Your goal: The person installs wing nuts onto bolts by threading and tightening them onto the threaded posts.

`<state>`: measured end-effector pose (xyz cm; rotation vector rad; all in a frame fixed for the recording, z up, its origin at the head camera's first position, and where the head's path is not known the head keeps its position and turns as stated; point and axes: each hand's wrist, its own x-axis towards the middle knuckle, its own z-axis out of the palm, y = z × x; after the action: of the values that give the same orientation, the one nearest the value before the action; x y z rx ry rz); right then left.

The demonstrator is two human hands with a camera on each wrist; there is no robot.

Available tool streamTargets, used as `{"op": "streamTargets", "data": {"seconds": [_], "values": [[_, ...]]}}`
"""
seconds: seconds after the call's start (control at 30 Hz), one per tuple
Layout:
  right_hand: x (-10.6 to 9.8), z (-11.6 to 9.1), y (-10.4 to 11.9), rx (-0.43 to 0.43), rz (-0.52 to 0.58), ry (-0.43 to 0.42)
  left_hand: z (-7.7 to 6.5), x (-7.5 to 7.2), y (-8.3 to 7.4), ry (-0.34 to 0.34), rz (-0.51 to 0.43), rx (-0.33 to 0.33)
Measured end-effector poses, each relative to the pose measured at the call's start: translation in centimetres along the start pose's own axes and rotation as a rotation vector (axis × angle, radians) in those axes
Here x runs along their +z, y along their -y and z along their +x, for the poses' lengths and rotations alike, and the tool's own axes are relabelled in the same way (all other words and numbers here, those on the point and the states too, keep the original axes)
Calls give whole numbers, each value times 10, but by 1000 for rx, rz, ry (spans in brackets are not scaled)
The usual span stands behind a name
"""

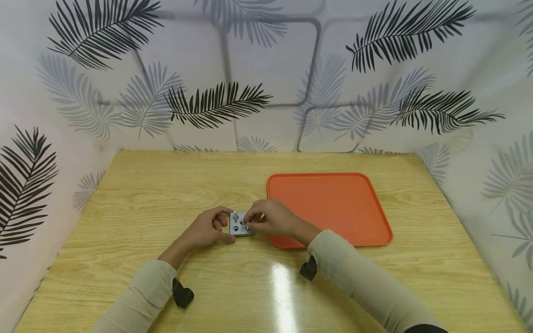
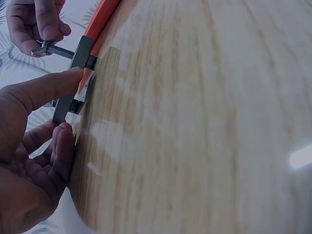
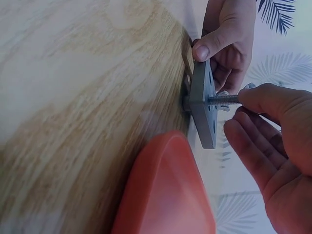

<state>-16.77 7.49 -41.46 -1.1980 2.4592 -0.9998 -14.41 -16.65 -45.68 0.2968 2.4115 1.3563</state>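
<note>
A small grey metal plate (image 1: 242,230) with round holes stands just above the tabletop, with bolt heads (image 2: 91,62) showing under it. My left hand (image 1: 208,227) holds the plate by its edges, between thumb and fingers. From its upper face rises a threaded bolt (image 3: 224,100). At that bolt's free end, my right hand (image 1: 276,219) pinches a wing nut (image 2: 41,49) with thumb and fingertips, largely covering it. Another bolt with a wing nut (image 1: 235,215) stands at the plate's far left corner.
An orange-red tray (image 1: 333,203) with a raised rim lies on the wooden table (image 1: 166,185), right of the plate and partly under my right forearm. A leaf-patterned cloth (image 1: 266,69) hangs behind the table and along its sides.
</note>
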Motion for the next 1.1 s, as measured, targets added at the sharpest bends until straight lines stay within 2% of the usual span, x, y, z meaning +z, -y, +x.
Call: {"op": "streamTargets", "data": {"seconds": [0.3, 0.77, 1.1], "values": [[0, 1, 1, -14, -66, -21, -1, -1, -1, -6, 1, 7], [-6, 7, 4, -18, -163, 65, -1, 0, 0, -2, -5, 12], [-5, 7, 8, -23, -201, 43, -1, -1, 0, -6, 2, 9]]}}
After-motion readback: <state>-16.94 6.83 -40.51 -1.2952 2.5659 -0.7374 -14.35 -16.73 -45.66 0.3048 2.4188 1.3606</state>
